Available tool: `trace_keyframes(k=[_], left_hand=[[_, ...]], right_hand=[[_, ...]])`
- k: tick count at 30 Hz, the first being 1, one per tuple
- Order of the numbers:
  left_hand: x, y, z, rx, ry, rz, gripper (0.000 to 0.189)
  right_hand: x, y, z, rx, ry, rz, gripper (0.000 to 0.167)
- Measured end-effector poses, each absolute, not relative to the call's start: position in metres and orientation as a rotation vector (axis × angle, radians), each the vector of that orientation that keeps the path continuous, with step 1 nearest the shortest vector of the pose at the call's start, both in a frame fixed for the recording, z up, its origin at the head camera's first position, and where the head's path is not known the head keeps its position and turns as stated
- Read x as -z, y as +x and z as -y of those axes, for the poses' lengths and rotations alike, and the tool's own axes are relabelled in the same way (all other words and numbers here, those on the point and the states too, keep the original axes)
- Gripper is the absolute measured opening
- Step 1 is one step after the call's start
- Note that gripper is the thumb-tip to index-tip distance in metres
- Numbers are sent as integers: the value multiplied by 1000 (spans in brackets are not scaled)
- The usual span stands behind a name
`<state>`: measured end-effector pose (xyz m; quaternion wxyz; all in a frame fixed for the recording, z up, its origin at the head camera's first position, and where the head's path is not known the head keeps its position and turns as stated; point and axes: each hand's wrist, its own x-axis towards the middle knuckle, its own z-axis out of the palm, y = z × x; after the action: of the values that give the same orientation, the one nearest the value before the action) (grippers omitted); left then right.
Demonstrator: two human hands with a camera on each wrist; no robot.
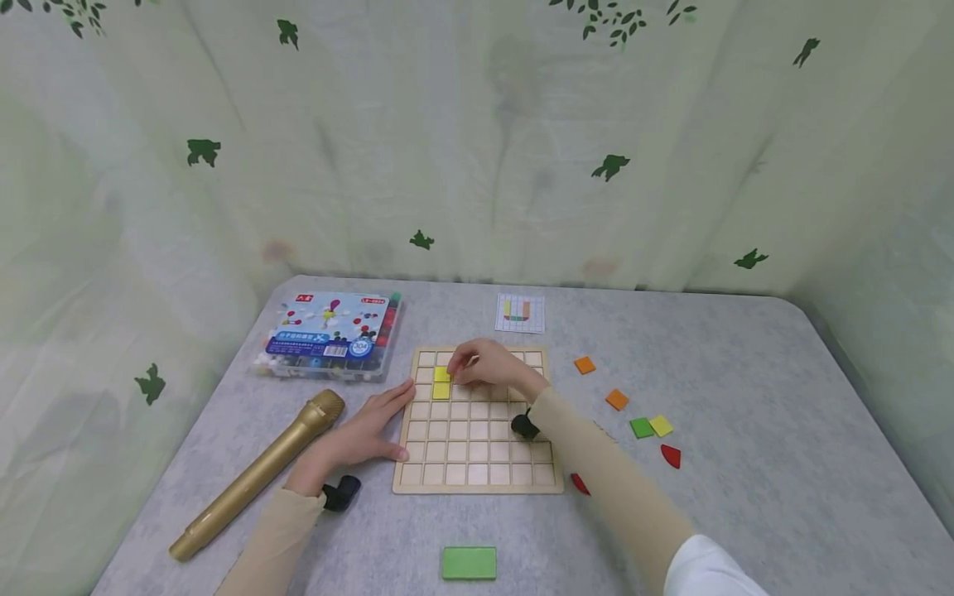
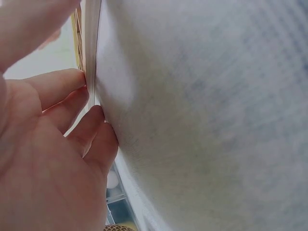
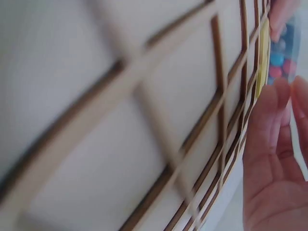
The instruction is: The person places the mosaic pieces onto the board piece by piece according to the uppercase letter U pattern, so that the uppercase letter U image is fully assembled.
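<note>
A wooden grid board (image 1: pixel 478 488) lies flat on the table. Two yellow square tiles (image 1: pixel 441 391) sit one above the other in its cells, near the upper left. My right hand (image 1: pixel 488 364) is over the upper part of the board, its fingertips beside the upper yellow tile; in the right wrist view the fingers (image 3: pixel 263 115) come close to the tiles' yellow edge (image 3: pixel 263 53), and I see nothing held between them. With fingers spread, my left hand (image 1: pixel 365 432) touches the board's left edge. In the left wrist view its fingertips (image 2: pixel 79 77) rest against that wooden edge.
Right of the board lie orange tiles (image 1: pixel 616 400), a green tile (image 1: pixel 641 428), a yellow tile (image 1: pixel 661 425) and red pieces (image 1: pixel 672 456). A pattern card (image 1: pixel 520 324) is behind it. A boxed kit (image 1: pixel 328 327) and gold microphone (image 1: pixel 261 472) lie left; a green block (image 1: pixel 469 563) in front.
</note>
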<state>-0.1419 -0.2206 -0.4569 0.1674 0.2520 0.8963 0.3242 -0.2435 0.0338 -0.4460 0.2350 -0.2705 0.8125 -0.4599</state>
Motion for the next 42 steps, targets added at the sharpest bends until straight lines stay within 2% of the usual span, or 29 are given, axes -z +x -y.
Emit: trace_keyframes(k=[13,27,42], left_hand=[[457,-140,219,-933,713,-2535,96],[458,-140,219,-922,718,-2548,96],[456,-140,218,-903,681,-2548,96]], right_hand=[[449,-243,-125,1513,-644,-2045,21],[444,-216,-241,1494,-449,-2183,29],[450,-185,-308,1441,-346,-2328,28]])
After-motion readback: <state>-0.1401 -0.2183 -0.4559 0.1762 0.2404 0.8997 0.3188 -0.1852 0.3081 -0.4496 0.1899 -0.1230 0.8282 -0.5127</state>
